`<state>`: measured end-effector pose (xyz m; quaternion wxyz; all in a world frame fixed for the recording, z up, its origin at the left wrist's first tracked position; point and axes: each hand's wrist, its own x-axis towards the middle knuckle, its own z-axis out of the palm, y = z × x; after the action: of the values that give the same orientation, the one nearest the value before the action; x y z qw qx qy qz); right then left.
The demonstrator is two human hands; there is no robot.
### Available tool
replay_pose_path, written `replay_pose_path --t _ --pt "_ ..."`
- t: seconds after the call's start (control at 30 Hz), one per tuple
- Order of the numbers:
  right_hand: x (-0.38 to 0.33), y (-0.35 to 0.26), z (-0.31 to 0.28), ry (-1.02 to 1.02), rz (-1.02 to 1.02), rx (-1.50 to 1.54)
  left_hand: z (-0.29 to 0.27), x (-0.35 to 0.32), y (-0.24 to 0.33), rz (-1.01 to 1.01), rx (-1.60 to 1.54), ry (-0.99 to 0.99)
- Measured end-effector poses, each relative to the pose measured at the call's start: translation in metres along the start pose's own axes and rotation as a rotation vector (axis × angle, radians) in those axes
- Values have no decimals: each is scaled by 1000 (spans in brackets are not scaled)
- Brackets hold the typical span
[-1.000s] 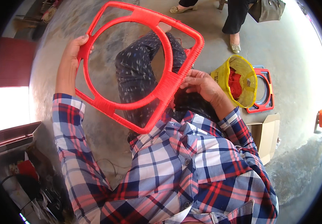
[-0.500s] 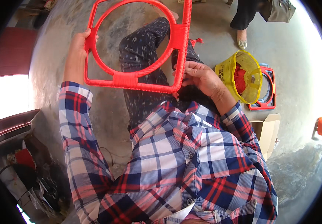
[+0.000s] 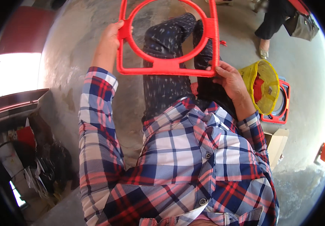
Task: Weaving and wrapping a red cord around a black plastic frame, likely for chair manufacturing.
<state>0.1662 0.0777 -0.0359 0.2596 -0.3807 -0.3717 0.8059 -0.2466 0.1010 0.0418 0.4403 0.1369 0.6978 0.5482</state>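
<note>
holding up a red frame [image 3: 166, 67] with both hands at the moment, out over the knees and so near the top of the view that its upper edge is cut off. it's squarish with a big round ring in the middle, joined to the sides by solid red patches. left hand [image 3: 113, 33] is clamped on the left side, right at the patch there. right hand [image 3: 229, 77] is down at the lower right corner, thumb and fingers closed around it, though i can't tell if there's a bit of strand pinched in there too.

under the frame you've got the dark trousers [image 3: 161, 84] with pale flecks, and a plaid shirt [image 3: 162, 150] fills most of the lower half. to the right of the right hand there's a yellow bucket [image 3: 250, 77], kinda tilted, with a red bundle [image 3: 258, 89] inside. partly hidden behind it are some stacked frames [image 3: 286, 113] on the floor [image 3: 305, 90], red on top. a cardboard box [image 3: 277, 143] sits just below those. up top right, another person's dark trouser leg [image 3: 270, 24], a pale shoe [image 3: 264, 54] and a grey bag [image 3: 305, 28].
</note>
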Motion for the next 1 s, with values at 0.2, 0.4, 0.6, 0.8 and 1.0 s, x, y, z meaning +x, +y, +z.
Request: replay_pose_path --t 0.2,0.4,0.6,0.8,1.0 --pt "3 17 -11 75 21 3 -18 4 -19 -16 -215 -193" --pt "-4 26 -13 45 -47 19 -27 -28 -17 42 -179 -320" --pt "-10 18 -14 -31 -102 -63 -24 -41 -14 191 -220 -270" --pt "-2 -68 -16 -29 -235 270 -20 -59 0 288 -141 -382" --pt "2 -137 13 -332 -349 184 -5 -67 21 336 -68 -492"
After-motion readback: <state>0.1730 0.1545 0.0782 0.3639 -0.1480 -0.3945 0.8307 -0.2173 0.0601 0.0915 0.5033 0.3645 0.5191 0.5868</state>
